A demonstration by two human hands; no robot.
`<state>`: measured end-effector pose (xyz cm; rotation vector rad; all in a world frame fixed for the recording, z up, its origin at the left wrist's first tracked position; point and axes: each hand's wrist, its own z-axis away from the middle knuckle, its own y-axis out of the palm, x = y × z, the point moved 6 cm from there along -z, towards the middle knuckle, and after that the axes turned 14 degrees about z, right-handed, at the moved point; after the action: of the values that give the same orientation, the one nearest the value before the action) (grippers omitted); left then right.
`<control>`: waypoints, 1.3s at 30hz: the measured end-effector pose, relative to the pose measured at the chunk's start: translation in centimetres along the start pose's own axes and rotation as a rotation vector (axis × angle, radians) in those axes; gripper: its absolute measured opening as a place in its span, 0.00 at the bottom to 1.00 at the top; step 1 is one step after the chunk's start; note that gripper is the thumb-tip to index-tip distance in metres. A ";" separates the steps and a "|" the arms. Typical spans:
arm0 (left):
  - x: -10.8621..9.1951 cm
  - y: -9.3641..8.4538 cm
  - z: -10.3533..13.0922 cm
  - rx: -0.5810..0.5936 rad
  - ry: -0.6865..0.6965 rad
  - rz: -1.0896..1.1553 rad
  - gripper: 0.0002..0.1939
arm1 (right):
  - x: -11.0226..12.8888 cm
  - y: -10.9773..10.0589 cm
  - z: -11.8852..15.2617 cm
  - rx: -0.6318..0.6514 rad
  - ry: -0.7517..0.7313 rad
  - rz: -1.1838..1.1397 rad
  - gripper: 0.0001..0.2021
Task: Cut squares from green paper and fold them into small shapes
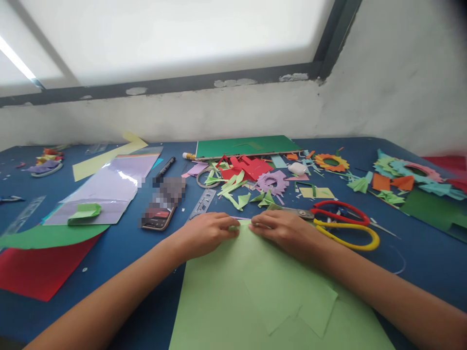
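As left hand and right hand pinch paper closely, orange ring, two o'clock, looks complete; pieces, five o'clock, unjoined.

- A small indoor paper-craft spot; whether home or classroom cannot be told.
- Blue counter beside a plain whitish wall, its plaster patchy along a dark frame.
- Craft tools: scissors, a ruler, a black pen.
- Coloured sheets, heaped paper scraps and a toothed orange paper ring.
- A phone lying among the supplies.
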<state>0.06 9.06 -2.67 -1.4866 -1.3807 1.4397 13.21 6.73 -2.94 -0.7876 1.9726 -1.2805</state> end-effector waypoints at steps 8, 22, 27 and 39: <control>-0.4 0.4 -0.3 -0.009 -0.024 0.047 0.15 | 0.2 0.0 0.0 -0.002 -0.057 -0.010 0.15; 0.0 0.6 -0.2 0.132 -0.159 -0.038 0.23 | 0.8 -0.2 -0.1 -0.071 -0.041 0.059 0.14; -0.2 0.3 0.0 0.129 -0.237 -0.028 0.28 | 0.2 -0.2 0.1 -0.011 0.017 0.071 0.14; 0.4 -1.6 1.3 -0.056 -0.546 0.144 0.12 | -1.4 0.4 0.7 -0.059 0.327 -0.131 0.09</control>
<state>-1.61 9.51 -1.55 -1.2974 -1.6618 2.0164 14.51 7.59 -3.24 -0.7864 2.2559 -1.5127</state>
